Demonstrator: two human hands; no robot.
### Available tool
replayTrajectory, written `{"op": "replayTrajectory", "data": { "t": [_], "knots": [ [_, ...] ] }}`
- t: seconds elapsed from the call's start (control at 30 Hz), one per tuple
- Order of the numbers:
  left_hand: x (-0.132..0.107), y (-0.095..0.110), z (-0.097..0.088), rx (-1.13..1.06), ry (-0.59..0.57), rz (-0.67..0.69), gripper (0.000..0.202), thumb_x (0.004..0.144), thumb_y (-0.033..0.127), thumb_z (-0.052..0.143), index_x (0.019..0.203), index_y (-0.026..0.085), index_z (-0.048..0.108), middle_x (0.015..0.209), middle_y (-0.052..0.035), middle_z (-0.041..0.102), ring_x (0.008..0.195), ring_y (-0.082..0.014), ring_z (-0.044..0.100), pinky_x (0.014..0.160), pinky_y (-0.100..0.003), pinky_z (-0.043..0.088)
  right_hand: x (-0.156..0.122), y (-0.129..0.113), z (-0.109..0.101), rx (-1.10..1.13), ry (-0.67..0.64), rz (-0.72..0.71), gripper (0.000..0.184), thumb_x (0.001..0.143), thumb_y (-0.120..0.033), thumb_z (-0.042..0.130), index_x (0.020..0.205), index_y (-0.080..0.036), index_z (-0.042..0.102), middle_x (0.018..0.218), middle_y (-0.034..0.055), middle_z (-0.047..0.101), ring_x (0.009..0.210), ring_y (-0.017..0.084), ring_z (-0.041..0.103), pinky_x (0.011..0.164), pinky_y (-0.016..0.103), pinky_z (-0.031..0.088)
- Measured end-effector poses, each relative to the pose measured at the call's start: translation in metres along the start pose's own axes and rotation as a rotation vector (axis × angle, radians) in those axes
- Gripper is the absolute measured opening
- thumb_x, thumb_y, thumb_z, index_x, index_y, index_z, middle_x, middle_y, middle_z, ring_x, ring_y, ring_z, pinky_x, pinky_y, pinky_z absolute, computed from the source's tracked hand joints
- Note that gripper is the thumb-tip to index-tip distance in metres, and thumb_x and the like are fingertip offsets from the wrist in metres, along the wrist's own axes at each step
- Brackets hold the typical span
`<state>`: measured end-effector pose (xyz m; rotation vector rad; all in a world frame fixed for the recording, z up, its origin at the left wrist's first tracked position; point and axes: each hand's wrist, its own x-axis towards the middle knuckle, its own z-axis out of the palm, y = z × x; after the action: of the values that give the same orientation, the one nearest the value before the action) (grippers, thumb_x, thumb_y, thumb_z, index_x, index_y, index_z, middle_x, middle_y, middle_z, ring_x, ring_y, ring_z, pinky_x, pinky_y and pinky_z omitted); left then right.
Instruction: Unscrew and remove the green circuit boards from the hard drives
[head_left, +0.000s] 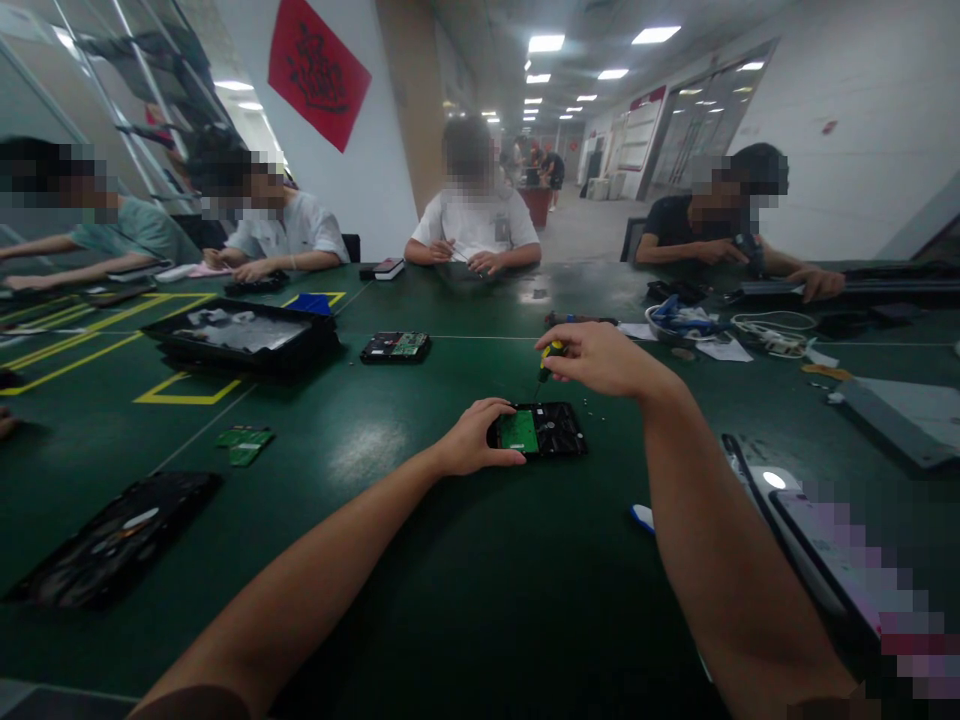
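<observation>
On the green desk, a blue-and-white item lies just beside the right forearm (too little shows for it to be named); it could be knocked aside if the elbow is drawn inward. Farther on, the black hard drive lies flat, its green circuit board facing up. Its left end is clasped by the left hand, thumb along the near edge, fingers over the far one. As only that end is held, the drive could be twisted round under a turning load. The right hand's grip is closed on a yellow-and-black screwdriver, its shaft pointed down at the drive's far edge; whether the tip is seated cannot be told. If pressure is applied at a slant, the tip could be skidded onto the board or into the left fingertips. Small bright bits, probably screws, are scattered just beyond the right end and could easily be swept away by the wrist.

No brand can be read on drive or screwdriver. Farther off, the label of a second hard drive is too small to read. Beyond, black brush-style writing is displayed on a red poster, its characters not safely legible.
</observation>
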<state>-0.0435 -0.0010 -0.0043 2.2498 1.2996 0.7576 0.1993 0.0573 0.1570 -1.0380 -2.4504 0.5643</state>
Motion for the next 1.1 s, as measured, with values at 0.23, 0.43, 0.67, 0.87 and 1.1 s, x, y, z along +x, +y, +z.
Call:
{"op": "replayTrajectory", "data": {
  "t": [0.23, 0.43, 0.67, 0.87, 1.1],
  "knots": [
    [0.006, -0.003, 0.000, -0.021, -0.040, 0.003, 0.086, 0.070, 0.063, 0.084, 0.141, 0.025, 0.055, 0.148, -0.0139, 0.052, 0.141, -0.0339, 0.045, 0.118, -0.053, 0.035, -0.001, -0.001, -0.002, -0.046, -0.042, -0.008, 0.031, 0.084, -0.031, 0.063, 0.110, -0.019, 0.076, 0.079, 0.0046, 0.075, 0.073, 0.020, 0.071, 0.070, 0.032, 0.052],
    [0.005, 0.000, -0.001, -0.043, -0.058, -0.004, 0.086, 0.072, 0.064, 0.081, 0.142, 0.023, 0.052, 0.149, -0.0148, 0.050, 0.140, -0.0334, 0.045, 0.118, -0.052, 0.037, 0.001, 0.002, 0.003, 0.005, -0.045, -0.001, 0.030, 0.083, -0.031, 0.064, 0.108, -0.021, 0.077, 0.081, 0.0037, 0.076, 0.073, 0.020, 0.072, 0.073, 0.033, 0.054],
    [0.005, 0.007, -0.002, -0.084, -0.064, -0.038, 0.084, 0.072, 0.059, 0.082, 0.142, 0.024, 0.051, 0.150, -0.0145, 0.048, 0.139, -0.0341, 0.046, 0.117, -0.052, 0.039, 0.002, 0.004, 0.005, -0.003, -0.049, -0.023, 0.029, 0.082, -0.031, 0.066, 0.107, -0.021, 0.077, 0.084, 0.0041, 0.077, 0.078, 0.022, 0.073, 0.074, 0.033, 0.054],
    [0.005, 0.008, -0.002, -0.100, -0.063, -0.051, 0.083, 0.072, 0.057, 0.083, 0.141, 0.023, 0.051, 0.150, -0.0149, 0.047, 0.140, -0.0352, 0.044, 0.117, -0.054, 0.038, 0.000, 0.001, 0.000, -0.028, -0.106, -0.038, 0.032, 0.082, -0.028, 0.064, 0.112, -0.022, 0.077, 0.086, 0.0031, 0.077, 0.077, 0.020, 0.072, 0.074, 0.032, 0.054],
    [0.005, 0.007, 0.000, -0.094, -0.048, -0.042, 0.082, 0.070, 0.054, 0.084, 0.140, 0.025, 0.052, 0.149, -0.0146, 0.049, 0.140, -0.0353, 0.045, 0.116, -0.056, 0.037, 0.002, -0.001, 0.004, 0.108, -0.125, 0.066, 0.040, 0.092, -0.033, 0.055, 0.124, -0.019, 0.073, 0.080, 0.0051, 0.077, 0.070, 0.019, 0.071, 0.068, 0.032, 0.055]
  ]
}}
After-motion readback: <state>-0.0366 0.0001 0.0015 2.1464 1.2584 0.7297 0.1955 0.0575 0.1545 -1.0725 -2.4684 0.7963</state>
